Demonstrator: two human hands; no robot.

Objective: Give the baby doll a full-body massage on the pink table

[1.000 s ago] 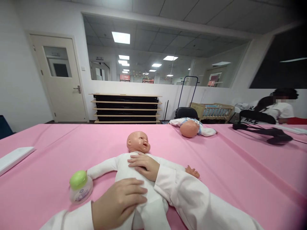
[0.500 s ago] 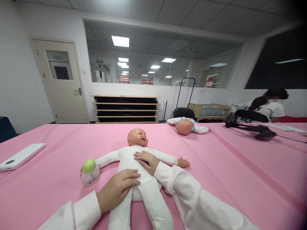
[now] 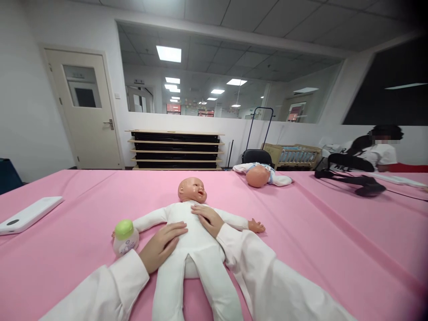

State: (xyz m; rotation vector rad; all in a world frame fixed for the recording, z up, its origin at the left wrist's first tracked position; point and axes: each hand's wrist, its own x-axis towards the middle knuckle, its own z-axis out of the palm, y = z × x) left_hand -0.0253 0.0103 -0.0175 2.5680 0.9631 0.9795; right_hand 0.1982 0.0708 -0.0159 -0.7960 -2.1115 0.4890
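Sleeves: a white left sleeve [image 3: 113, 287] and a white right sleeve [image 3: 267, 272] come in from the near edge, the right one passing over the doll's side.
Left hand [image 3: 163, 246]: palm down along the side of the doll's belly, fingers nearly straight and close together; the grip is loose and flat, closed around nothing.
Right hand [image 3: 209, 219]: laid on the doll's chest, fingers stretched across it; this grip too is flat, with nothing clasped.
Doll [image 3: 197, 240]: on its back on the tabletop, between the two forearms, white cloth body, arms spread wide, legs pointing toward the wearer and cut off by the lower edge, head turned to the right of the view.
Tabletop [image 3: 73, 263]: pink covering, lightly creased.
Jar [image 3: 126, 242]: upright, green lid on, just beside the doll's outstretched hand on the left; the left sleeve hides part of its base.
White slab [image 3: 31, 215]: flat at the far left, a dark oval near one end.
Second doll [image 3: 257, 177]: lying near the far edge, crown toward the wearer, in pale clothes with blue trim.
Black strap-like thing [image 3: 369, 190]: far right of the tabletop.
Person [image 3: 383, 154]: beyond it, in a white shirt.
Background: black chair [image 3: 257, 157], wooden crib [image 3: 297, 156], door [image 3: 83, 129].
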